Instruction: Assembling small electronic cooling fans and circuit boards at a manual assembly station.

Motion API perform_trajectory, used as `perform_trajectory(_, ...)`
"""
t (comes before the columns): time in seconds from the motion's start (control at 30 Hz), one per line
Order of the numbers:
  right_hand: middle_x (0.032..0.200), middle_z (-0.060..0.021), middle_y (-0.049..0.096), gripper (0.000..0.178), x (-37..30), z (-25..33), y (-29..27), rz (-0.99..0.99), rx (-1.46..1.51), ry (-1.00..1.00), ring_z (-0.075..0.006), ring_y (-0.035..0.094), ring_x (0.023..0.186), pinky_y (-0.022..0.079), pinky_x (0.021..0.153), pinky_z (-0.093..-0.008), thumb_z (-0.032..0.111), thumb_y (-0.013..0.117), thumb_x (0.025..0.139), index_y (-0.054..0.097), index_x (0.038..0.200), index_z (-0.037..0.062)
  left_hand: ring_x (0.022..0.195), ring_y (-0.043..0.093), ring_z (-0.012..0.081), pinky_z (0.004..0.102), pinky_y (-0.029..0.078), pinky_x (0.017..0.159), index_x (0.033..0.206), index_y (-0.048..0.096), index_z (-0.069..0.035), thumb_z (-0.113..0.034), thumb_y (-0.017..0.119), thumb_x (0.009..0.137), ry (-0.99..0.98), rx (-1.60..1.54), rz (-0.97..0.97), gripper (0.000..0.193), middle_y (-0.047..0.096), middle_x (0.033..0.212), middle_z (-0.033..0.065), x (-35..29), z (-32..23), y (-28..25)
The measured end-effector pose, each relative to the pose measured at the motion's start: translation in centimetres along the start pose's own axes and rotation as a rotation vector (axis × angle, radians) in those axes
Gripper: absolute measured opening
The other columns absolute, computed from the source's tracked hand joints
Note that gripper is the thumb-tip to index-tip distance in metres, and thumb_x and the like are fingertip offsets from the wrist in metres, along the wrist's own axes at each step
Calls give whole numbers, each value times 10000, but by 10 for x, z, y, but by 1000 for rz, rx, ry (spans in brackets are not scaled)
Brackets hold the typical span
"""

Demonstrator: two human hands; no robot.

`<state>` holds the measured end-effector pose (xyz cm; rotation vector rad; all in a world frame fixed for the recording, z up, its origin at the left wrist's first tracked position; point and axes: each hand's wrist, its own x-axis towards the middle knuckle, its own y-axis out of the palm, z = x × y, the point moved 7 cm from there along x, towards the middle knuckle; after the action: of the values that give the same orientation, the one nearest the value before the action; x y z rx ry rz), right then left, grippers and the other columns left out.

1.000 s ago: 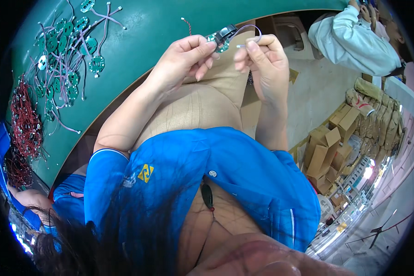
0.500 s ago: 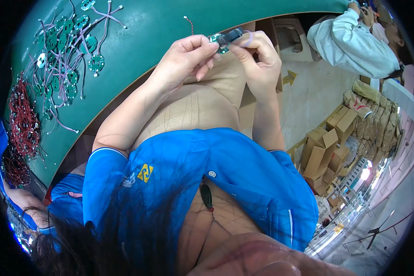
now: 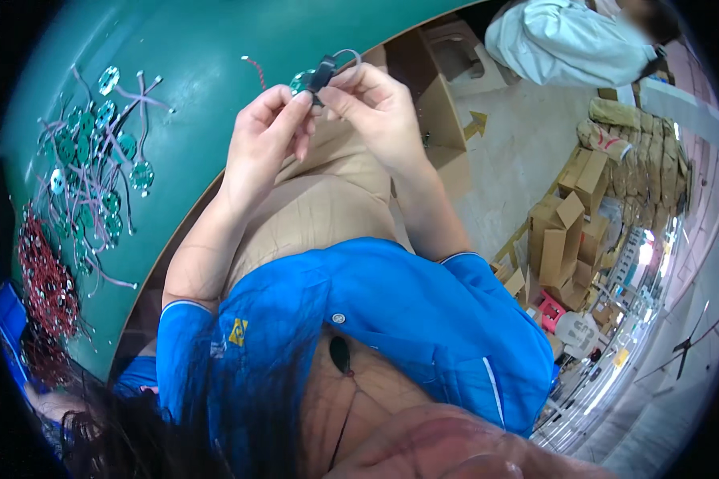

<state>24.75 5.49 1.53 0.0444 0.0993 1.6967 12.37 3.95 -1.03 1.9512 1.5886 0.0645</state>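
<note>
Holding a green circuit board (image 3: 299,81) clamped in the fingers of the left hand (image 3: 265,121), with a black block (image 3: 322,73) just right of those fingertips, beside the bent fingers of the right hand (image 3: 383,110). Cannot tell their exact hold. Showing, past the left fingers, a green table (image 3: 208,56), red wire (image 3: 259,72) and, farther left, piled boards (image 3: 66,149).

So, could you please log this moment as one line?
left hand: pinching green circuit board | right hand: at black part, beside arched cable | green table: heaped boards, red wire pile
</note>
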Motion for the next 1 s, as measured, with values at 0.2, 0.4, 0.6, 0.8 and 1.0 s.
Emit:
perform_trajectory(0.2, 791, -50, 582, 74, -4, 39, 7, 0, -858, -591, -98, 485, 624, 385, 564, -197, -10, 602, 835, 617, 904, 7, 490, 455, 54, 158, 360, 444, 874, 580, -35, -149, 502, 942, -32, -41, -54, 154, 551, 690, 18, 3, 3, 6)
perform_trajectory(0.4, 753, -40, 550, 42, -10, 32, -7, -94, -489, -356, -93, 465, 618, 370, 545, -198, 8, 604, 840, 622, 878, 7, 488, 458, 49, 151, 346, 438, 886, 583, -38, -142, 503, 939, -65, -40, 33, 141, 551, 690, 16, 5, 3, 15)
perform_trajectory(0.6, 840, -41, 523, 72, -17, 36, -18, -174, -354, -419, -92, 482, 666, 385, 548, -198, 33, 577, 877, 593, 939, -1, 485, 451, 45, 152, 315, 423, 900, 587, -41, -171, 487, 948, -71, -31, 95, 171, 549, 686, 19, 10, -5, 44)
perform_trajectory(0.8, 916, -55, 499, 69, -20, 35, -51, -274, 118, -318, -112, 531, 717, 417, 565, -215, 38, 539, 904, 550, 956, -7, 474, 400, 46, 154, 288, 410, 906, 572, -18, -174, 472, 955, -157, -226, 330, 191, 506, 661, 18, 28, 1, 79)
perform_trajectory(1.0, 933, -61, 499, 69, -32, 23, -73, -235, -41, -315, -111, 540, 730, 424, 609, -216, 41, 541, 909, 541, 958, -7, 468, 347, 47, 157, 266, 396, 924, 553, -9, -158, 456, 956, -280, -346, 521, 181, 460, 649, 17, 32, 22, 97)
